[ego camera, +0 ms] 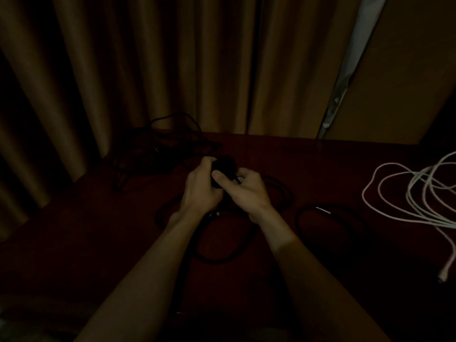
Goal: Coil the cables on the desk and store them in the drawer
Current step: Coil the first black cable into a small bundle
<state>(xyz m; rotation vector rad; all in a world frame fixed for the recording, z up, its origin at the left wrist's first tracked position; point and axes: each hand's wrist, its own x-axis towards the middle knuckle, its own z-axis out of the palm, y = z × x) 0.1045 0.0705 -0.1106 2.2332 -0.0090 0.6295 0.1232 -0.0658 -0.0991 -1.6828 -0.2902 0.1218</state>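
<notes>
Two bare forearms (148,267) reach forward over the dark red desk (320,164); between them a black cable (212,260) lies on the desk in loose loops, running up under the wrists toward the coiled bundle (223,166) the hands hold. The left hand (201,188) grips the near left side of the bundle, fingers curled round it and pressed together; the right hand (246,191) meets it from the right, thumb laid flat on the front of the bundle, its other fingers curled in — they seem to pinch a strand, though the dim light hides exactly how. Right of the bundle and nearer the camera, a second black cable (299,218) curves on the desk, a small metal tip showing at its end. Far right of the bundle, white cables (385,193) sprawl in open loops; one end trails toward the camera. Beyond the bundle to its left, a black tangle (158,144) lies by the desk's back edge. Behind everything hangs a brown pleated curtain (172,58) — a pale strip (345,77) shows at its right edge.
</notes>
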